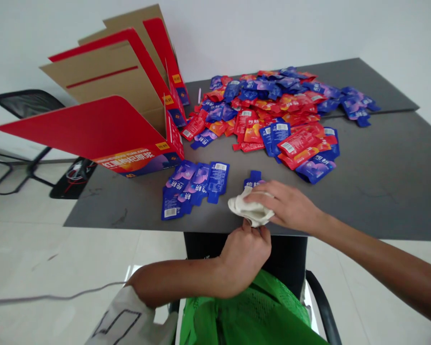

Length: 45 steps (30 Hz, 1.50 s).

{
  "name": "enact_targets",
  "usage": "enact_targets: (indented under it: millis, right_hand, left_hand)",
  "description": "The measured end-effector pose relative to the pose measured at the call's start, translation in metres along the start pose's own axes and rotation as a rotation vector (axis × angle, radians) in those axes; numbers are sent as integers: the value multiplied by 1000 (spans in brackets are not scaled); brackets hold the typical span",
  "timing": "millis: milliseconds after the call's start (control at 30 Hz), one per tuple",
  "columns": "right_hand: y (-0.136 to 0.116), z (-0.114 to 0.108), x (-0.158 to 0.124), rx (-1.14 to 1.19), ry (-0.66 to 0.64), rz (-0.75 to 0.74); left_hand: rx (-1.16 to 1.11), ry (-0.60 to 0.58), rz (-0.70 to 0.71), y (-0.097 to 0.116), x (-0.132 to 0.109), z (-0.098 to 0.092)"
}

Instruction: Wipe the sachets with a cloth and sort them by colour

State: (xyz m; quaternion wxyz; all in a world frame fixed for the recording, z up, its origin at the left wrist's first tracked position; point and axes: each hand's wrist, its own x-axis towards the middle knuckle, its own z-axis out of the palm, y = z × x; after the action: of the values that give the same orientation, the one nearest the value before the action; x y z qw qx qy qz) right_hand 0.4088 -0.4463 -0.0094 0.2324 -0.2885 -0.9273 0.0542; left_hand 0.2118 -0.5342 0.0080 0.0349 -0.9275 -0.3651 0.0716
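Observation:
A crumpled white cloth (249, 206) is bunched in my right hand (289, 203), whose fingers are closed over it. The cloth lies against a blue pouch (254, 179) at the front edge of the table, and only the pouch's top part shows. Just below, my left hand (246, 256) is closed, its fingertips at the table edge under the cloth. What those fingers pinch is hidden. To the left, several blue pouches (196, 187) lie flat in an overlapping row.
A large pile of red and blue pouches (269, 105) covers the grey table's (373, 182) back middle. Open red cardboard boxes (136, 153) stand at the left with flaps raised. A black chair (32, 103) is beyond them, and a cable (75, 292) crosses the floor.

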Motion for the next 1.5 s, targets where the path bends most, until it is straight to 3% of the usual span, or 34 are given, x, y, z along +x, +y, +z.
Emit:
enact_targets:
  millis: [67,167,267,333,467,567,633,767,867,933,1033,1133,1200,1333,1433,1500]
  right_hand:
    - [-2,12,-4,45,-55,-33]
    - [29,23,7,-7,-32,47]
    - [67,18,30,-142,-34,126]
    - [76,8,41,-222,-23,155]
    - [45,-10,31,-164,128,143]
    - [11,-4,7,-59,25,8]
    - [5,6,-4,-28,-61,-48]
    - [43,21,7,-59,-35,58]
    - [75,11,28,-183,-16,159]
    - [76,-2,35,-226,35,197]
    - [44,-15,27,-150,119,164]
    - [9,-8,8,-39,3,18]
    - [4,5,1,-3,-61,-48]
    - [44,22,15,-33,-32,50]
    - [76,12,35,-185,-11,160]
    - [77,0,40,-253,65,220]
  left_hand:
    - [-10,-17,-12,-1,0,0]
    - [38,48,6,-1,-1,6]
    - [55,63,17,-1,-1,11]
    - [51,43,8,-1,-1,12]
    - [40,26,14,-1,0,8]
    - [-2,13,2,-3,0,4]
    - [-25,2,-9,-4,0,2]
    - [10,41,15,-4,-1,6]
    - [19,23,20,-4,-1,10]
    - [15,20,19,-5,-1,10]
    - [2,44,21,-6,-1,8]
    - [-31,27,-6,-8,-1,4]
    - [-47,25,-25,-9,-2,5]
    - [-23,125,-29,-8,-5,14]
    - [2,136,-26,-8,-6,19]
    - [17,129,-18,-8,-7,20]
